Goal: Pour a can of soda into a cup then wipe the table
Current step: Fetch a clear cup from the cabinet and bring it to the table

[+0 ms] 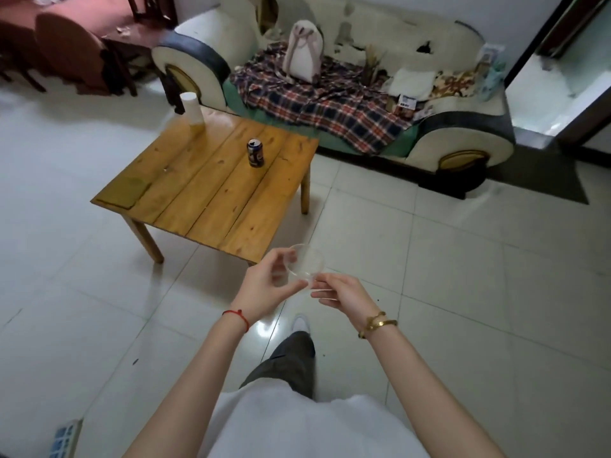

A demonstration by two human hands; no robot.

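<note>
Can [255, 153] upright mid-table [185, 206], ahead-left of cup [305, 264]; both hands pinch cup, L hand [264, 285] nearer vs R hand [340, 292].

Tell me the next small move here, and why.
Probably step forward and set the clear cup upright on the wooden table near the soda can. Both hands, left hand and right hand, hold the cup out over the floor, short of the table.
</note>
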